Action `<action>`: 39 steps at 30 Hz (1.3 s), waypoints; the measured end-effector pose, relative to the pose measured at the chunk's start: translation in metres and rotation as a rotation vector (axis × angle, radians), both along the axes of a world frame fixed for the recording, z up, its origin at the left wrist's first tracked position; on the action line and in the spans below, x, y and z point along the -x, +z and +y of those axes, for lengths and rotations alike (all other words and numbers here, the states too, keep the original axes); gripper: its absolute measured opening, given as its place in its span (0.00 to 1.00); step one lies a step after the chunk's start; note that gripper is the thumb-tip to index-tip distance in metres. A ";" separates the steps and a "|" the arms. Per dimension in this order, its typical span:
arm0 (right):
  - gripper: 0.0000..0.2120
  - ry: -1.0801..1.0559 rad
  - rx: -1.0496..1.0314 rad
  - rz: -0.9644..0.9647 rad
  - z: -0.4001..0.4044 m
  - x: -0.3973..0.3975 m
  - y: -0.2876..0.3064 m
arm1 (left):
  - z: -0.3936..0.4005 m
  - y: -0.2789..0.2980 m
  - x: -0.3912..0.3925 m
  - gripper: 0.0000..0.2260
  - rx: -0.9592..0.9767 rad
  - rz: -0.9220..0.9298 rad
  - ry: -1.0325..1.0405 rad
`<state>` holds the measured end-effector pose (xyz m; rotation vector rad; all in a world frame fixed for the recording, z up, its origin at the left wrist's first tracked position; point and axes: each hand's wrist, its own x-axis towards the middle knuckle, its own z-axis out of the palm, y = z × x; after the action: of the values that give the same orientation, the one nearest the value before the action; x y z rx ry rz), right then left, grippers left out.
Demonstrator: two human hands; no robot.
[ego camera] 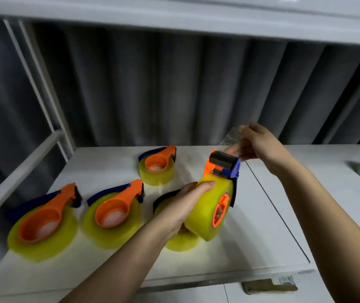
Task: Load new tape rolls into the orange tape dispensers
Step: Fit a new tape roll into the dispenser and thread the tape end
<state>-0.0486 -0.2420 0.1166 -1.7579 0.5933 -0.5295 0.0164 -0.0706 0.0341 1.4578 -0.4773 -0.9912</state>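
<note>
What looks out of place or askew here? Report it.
Nothing stands out. Three loaded dispensers lie flat on the table, a fourth sits under the left hand, and the right hand pinches tape from the held dispenser.

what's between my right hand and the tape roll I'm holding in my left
In the head view, the dispenser's orange and blue cutter head sits between your right hand and the yellow roll.

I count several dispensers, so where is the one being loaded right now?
It's held up mid-frame: the left hand grips the dispenser, above another lying on the table.
</note>
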 end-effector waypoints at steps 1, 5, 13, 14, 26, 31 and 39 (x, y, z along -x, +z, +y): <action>0.08 0.005 -0.001 0.005 -0.008 0.004 -0.004 | -0.009 -0.004 0.007 0.15 0.001 -0.002 0.022; 0.06 0.035 -0.021 0.055 -0.032 0.014 -0.021 | -0.031 -0.018 0.026 0.12 0.012 0.003 -0.002; 0.09 0.175 -0.048 0.125 -0.056 0.026 -0.047 | -0.045 -0.032 0.053 0.09 -0.020 0.038 -0.125; 0.09 0.191 -0.047 0.123 -0.057 0.026 -0.048 | -0.045 -0.034 0.054 0.07 -0.036 0.027 -0.133; 0.09 0.330 -0.009 0.171 -0.073 0.030 -0.045 | -0.078 0.002 0.016 0.17 -0.194 -0.886 0.186; 0.09 0.375 0.013 0.194 -0.074 0.028 -0.038 | -0.116 0.030 0.007 0.12 -0.096 -0.388 0.012; 0.09 0.418 -0.069 0.221 -0.080 0.029 -0.035 | -0.125 0.039 -0.004 0.06 -0.135 -0.214 -0.040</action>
<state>-0.0773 -0.3223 0.0819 -1.8214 0.3725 -0.0248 0.0201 -0.1959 0.0729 1.6913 -0.6051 -0.9173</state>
